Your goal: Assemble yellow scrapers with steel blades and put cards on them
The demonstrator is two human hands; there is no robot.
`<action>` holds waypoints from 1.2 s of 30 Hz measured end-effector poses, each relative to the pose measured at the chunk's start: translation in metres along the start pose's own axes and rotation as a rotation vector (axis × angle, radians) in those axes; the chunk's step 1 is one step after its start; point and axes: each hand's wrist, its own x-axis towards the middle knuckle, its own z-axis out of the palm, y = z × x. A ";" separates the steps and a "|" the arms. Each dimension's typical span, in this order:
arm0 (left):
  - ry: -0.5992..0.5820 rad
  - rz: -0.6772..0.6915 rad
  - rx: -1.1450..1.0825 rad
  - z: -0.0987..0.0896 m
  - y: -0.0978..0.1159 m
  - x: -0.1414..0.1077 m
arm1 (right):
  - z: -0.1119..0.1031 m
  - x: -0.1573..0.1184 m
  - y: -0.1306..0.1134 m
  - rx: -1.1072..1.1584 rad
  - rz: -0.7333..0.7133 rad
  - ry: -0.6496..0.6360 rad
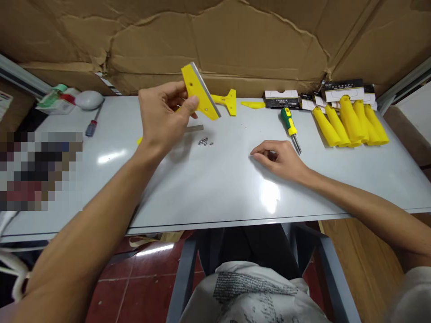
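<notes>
My left hand [164,112] is raised over the table, its thumb and fingers closed on a yellow scraper [198,92] with a metal blade along its right edge. Past it on the table lies another yellow scraper part [229,101], T-shaped at its end. A loose flat blade [195,128] and a small pile of screws [203,141] lie below the raised scraper. My right hand [278,159] rests on the tabletop with curled fingers, and nothing shows in it. Near it lies a green and yellow screwdriver [290,123].
Several yellow handle sleeves [352,121] stand at the right beside black and white boxes [343,92]. A yellow piece [253,104] lies near the back edge. At the left are a small screwdriver [91,128] and a computer mouse [89,99]. Cardboard [215,49] walls the back.
</notes>
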 end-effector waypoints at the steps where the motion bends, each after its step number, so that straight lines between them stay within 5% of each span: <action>1: 0.025 -0.024 0.061 -0.005 -0.009 0.006 | 0.006 0.007 0.000 -0.072 -0.051 0.000; 7: 0.166 -0.091 0.217 -0.014 -0.051 0.015 | 0.056 0.077 -0.011 -0.376 -0.219 -0.081; 12: 0.149 -0.016 0.375 -0.011 -0.067 0.008 | 0.076 0.114 -0.021 -0.242 -0.152 -0.144; 25: 0.119 -0.071 0.425 -0.004 -0.074 0.006 | 0.082 0.119 -0.023 -0.207 -0.080 -0.105; 36: 0.056 -0.095 0.442 -0.008 -0.070 0.010 | 0.082 0.115 -0.040 -0.432 -0.077 -0.171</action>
